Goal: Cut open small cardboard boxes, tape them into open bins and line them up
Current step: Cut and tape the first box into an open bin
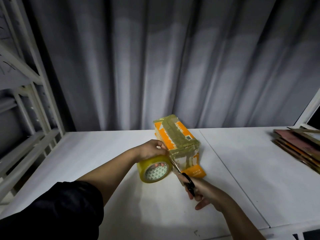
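gripping the roll of yellowish packing tape (pixel 154 170) from above with the left hand (pixel 152 149), fingers curled through its core, roll standing on edge on the white table (pixel 107 201) just left of the box. lying lengthwise near the table's middle, an orange-and-white cardboard box (pixel 178 141) wrapped in tape strips. holding black-handled scissors (pixel 183 177) in the right hand (pixel 206 194), fingers curled round the loops, blades against the box's near left corner. stacked at far right, flattened cardboard (pixel 299 146).
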